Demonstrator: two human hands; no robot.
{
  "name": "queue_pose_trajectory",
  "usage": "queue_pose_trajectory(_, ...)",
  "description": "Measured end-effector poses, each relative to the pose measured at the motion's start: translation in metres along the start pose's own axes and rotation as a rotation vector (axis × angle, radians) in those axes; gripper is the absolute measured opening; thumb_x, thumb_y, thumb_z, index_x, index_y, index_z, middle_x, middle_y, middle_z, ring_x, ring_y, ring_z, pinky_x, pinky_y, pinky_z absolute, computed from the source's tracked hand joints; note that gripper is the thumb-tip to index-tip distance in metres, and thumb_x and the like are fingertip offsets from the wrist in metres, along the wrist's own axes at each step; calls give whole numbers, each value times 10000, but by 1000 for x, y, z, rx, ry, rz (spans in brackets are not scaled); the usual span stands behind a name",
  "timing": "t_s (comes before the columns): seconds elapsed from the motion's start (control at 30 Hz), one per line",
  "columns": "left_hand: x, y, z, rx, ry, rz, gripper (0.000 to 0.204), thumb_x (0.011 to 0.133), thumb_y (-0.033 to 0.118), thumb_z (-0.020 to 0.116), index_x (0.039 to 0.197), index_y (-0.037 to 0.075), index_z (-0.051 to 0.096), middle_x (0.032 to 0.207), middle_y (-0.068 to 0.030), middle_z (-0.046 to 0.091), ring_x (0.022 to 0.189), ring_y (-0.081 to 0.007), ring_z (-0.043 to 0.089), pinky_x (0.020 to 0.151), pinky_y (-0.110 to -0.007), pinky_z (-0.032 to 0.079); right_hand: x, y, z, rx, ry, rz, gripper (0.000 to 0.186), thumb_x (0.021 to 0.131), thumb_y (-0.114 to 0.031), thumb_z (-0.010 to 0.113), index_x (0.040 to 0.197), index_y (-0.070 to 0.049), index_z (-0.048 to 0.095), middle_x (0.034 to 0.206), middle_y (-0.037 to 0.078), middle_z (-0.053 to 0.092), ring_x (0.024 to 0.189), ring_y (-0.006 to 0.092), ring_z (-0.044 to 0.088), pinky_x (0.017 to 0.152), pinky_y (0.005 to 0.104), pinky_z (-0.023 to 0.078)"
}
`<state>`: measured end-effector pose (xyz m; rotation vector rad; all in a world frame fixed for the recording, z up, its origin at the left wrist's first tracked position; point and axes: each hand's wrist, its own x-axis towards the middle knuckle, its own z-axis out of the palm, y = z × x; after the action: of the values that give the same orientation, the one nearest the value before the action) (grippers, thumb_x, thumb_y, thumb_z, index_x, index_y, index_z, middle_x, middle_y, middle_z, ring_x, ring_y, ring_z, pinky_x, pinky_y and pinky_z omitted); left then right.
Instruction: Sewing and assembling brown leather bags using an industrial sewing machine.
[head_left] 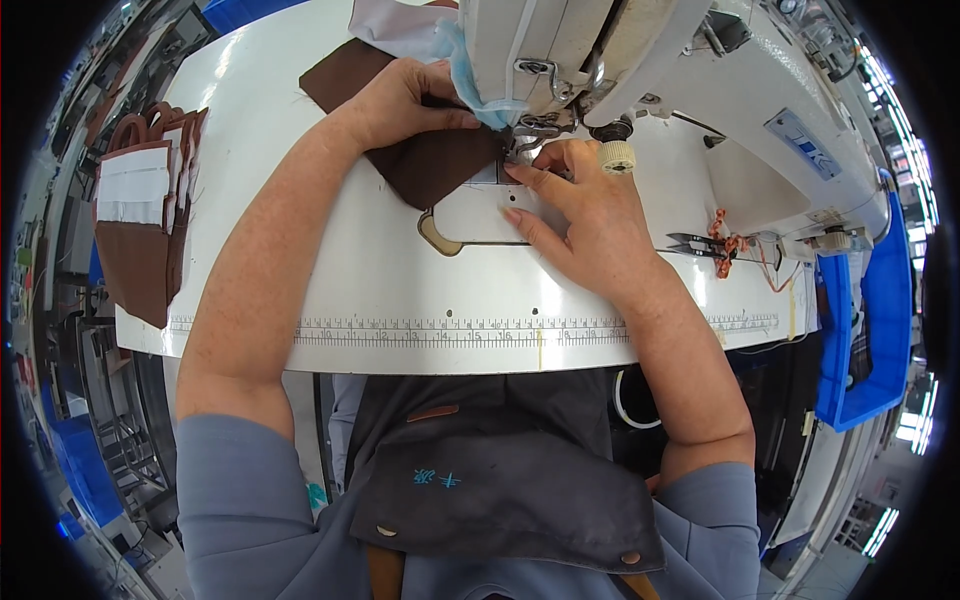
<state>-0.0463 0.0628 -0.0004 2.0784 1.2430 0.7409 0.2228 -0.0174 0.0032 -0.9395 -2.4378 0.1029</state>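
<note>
A dark brown fabric piece (pixel 430 165) lies on the white sewing table, its right corner at the presser foot (pixel 522 150) of a sewing machine (pixel 560 50). My left hand (pixel 405 105) is closed over the fabric's upper part, with the thumb stretched along it; some fingertips are hidden. Right of the needle area, my right hand (pixel 595 215) has its index fingertip beside the foot at the fabric's edge. Its thumb is spread apart over the table plate, and nothing shows between them. Part of the fabric's far side is hidden behind the machine head.
A stack of brown pieces with white panels (pixel 140 220) lies at the table's left. Black thread snips (pixel 695 243) with an orange cord rest at the right. A printed ruler strip (pixel 450 335) runs along the front edge. A blue bin (pixel 868 400) hangs at the right.
</note>
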Motion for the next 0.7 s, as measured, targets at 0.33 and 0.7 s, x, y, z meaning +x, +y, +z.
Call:
queue_pose_trajectory(0.33,-51,1,1,120,33,45,300,941,211,721,1224,112,744,1430,-79,619,1482,-315,398,1213,-483,305,1,2,-1,46,41,-4,279,855,-222,756,1092,-75,767,1027,92,686,989,283,611,865,432,449)
queue_pose_trajectory(0.7,-204,114,25,401,88,-19,399,917,203,719,1296,84,679,1444,-94,596,1420,-360,456,1202,-558,301,-1,-6,0,173,53,-220,255,863,-214,757,1072,-69,764,1079,87,692,999,293,634,861,422,494)
